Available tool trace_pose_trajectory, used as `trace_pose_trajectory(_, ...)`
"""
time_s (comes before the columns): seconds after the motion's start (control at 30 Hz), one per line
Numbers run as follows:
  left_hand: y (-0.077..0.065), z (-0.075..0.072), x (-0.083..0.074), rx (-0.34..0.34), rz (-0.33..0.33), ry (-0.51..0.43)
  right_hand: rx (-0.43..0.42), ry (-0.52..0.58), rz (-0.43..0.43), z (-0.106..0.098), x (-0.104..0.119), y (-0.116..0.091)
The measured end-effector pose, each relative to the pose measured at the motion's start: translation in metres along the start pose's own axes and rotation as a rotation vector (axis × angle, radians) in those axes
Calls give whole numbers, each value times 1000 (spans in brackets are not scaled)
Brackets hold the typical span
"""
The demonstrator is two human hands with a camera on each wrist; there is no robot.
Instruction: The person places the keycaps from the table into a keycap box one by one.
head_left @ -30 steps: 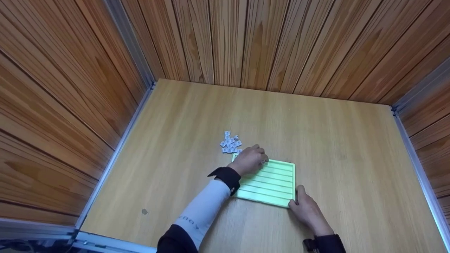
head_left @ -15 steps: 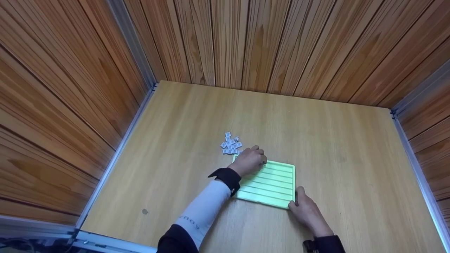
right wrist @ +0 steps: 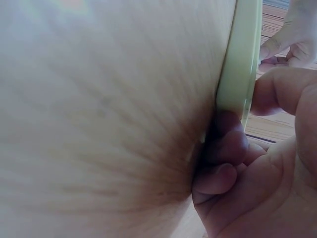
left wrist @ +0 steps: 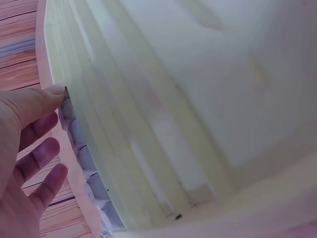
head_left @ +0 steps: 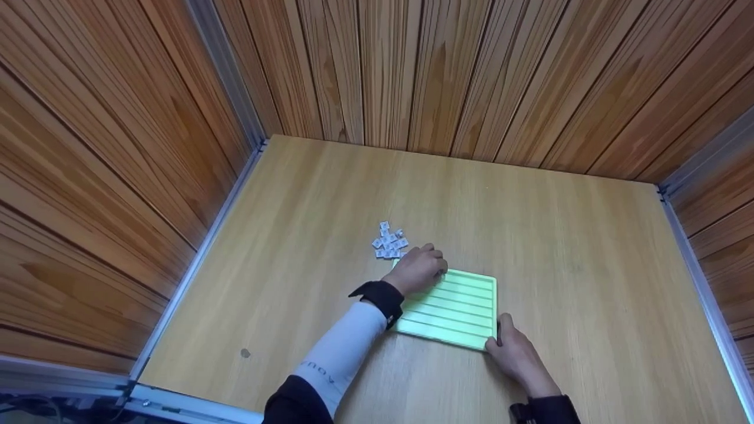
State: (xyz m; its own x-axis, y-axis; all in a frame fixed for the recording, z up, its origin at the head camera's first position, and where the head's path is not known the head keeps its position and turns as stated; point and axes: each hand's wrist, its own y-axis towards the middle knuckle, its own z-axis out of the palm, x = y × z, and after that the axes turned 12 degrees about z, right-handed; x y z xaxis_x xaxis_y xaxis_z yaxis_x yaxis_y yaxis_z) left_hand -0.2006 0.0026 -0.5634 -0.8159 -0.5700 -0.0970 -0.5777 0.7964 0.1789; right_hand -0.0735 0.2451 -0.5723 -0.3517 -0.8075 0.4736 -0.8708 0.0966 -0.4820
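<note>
A light green tray (head_left: 450, 315) with parallel ridges lies flat on the table. My left hand (head_left: 417, 269) reaches over its far edge, hiding the far left part. In the left wrist view, several small whitish tiles (left wrist: 85, 159) stand in a row along the tray's outermost groove. The left thumb and index finger pinch the tile (left wrist: 67, 108) at the end of this row, mostly covered by the fingers; the other fingers are loosely bent. My right hand (head_left: 516, 353) grips the near right corner of the tray, thumb on the rim and fingers curled beneath, as the right wrist view shows.
A loose cluster of small pale square tiles (head_left: 387, 242) with markings lies just beyond the tray's far left corner. The wooden table (head_left: 565, 247) is bounded by plank walls (head_left: 453, 76) and metal rails. A small dark spot (head_left: 245, 353) marks the table at front left.
The view has shifted slightly. Both hands and the tray keep nearly the same places, the left hand at the far edge and the right hand on the corner.
</note>
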Motion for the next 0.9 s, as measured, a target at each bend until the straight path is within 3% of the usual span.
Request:
trace_pose_trajectory(0.23,-2,0,1,27,-34,-38,3,-2,-1,0,1,-1)
trace_pose_trajectory(0.5,-4,-1,3,3,-27,-71,0,12,-19,2,1,-1)
trace_pose_trajectory(0.9,-23,-9,27,-74,-77,-72,-23,9,-56,2,-1,-1)
